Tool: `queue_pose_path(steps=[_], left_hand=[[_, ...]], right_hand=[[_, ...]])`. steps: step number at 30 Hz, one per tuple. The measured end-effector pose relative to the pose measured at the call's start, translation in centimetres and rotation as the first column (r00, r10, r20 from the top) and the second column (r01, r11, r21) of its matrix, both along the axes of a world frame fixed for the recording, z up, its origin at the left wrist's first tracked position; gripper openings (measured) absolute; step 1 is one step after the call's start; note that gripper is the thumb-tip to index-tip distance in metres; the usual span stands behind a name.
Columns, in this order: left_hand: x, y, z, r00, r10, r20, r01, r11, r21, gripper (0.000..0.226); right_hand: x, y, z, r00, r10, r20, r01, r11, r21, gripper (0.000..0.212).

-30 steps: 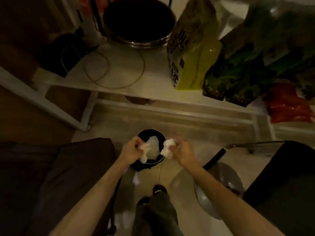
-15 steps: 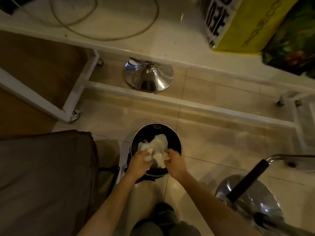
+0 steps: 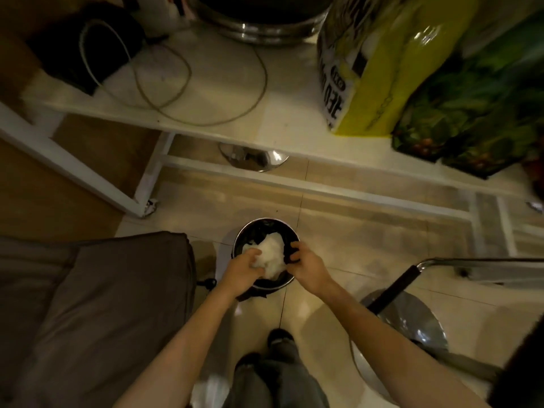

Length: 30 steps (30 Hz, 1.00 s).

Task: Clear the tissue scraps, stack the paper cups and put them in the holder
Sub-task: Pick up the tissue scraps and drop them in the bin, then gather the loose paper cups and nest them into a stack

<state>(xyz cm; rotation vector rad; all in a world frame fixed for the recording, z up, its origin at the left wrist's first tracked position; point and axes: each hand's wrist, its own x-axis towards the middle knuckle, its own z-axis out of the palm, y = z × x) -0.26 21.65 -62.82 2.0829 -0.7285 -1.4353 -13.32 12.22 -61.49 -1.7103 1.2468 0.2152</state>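
A small round metal bin (image 3: 266, 223) with a dark liner stands on the tiled floor below me. A white wad of tissue scraps (image 3: 272, 254) lies inside it. My left hand (image 3: 243, 272) presses on the wad's left side, fingers curled against it. Over the bin's right rim, my right hand (image 3: 306, 266) has its fingers hooked on the dark liner edge. No paper cups or holder are in view.
A white table (image 3: 223, 119) with a large steel pot (image 3: 259, 22), cables, a yellow bag (image 3: 362, 78) and green packets stands ahead. A brown cushioned seat (image 3: 88, 304) is at the left. A chrome stool base (image 3: 406, 328) and its black lever are at the right.
Both hands held tissue above the bin, then pushed it down inside. My right hand has let go of the tissue and moved to the liner at the rim. The camera tilted up again.
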Motion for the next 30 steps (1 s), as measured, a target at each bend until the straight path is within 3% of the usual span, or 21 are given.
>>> queue_pose_path(steps=[3, 8, 14, 19, 24, 30], left_hand=[[0.1, -0.9, 8.3, 1.0, -0.019, 0.012, 0.019, 0.998, -0.052, 0.049], [0.6, -2.4, 20.3, 0.982, -0.114, 0.152, 0.14, 0.974, -0.176, 0.053], [0.9, -3.5, 33.5, 0.946, -0.157, 0.283, 0.252, 0.906, -0.341, 0.053], [0.7, -3.8, 41.1, 0.9, -0.144, 0.412, 0.337, 0.829, -0.447, 0.045], [0.3, -4.8, 47.3, 0.857, 0.043, 0.513, 0.338, 0.704, -0.625, 0.024], [-0.6, -8.6, 53.6, 0.828, 0.123, 0.548, 0.378, 0.599, -0.706, 0.026]], right_hand=[[-0.2, -0.3, 8.0, 0.996, 0.059, 0.059, -0.057, 0.998, -0.039, 0.029], [0.1, -0.8, 19.6, 0.979, -0.015, 0.202, 0.027, 0.998, -0.058, 0.05], [0.4, -1.0, 31.8, 0.957, 0.081, 0.278, -0.002, 0.962, -0.271, 0.046], [0.0, -0.8, 38.6, 0.914, 0.092, 0.395, 0.083, 0.911, -0.404, 0.027], [-0.9, -1.7, 44.8, 0.859, 0.119, 0.498, 0.18, 0.841, -0.511, 0.029], [-1.4, -4.5, 51.6, 0.78, 0.106, 0.617, 0.278, 0.824, -0.494, 0.032]])
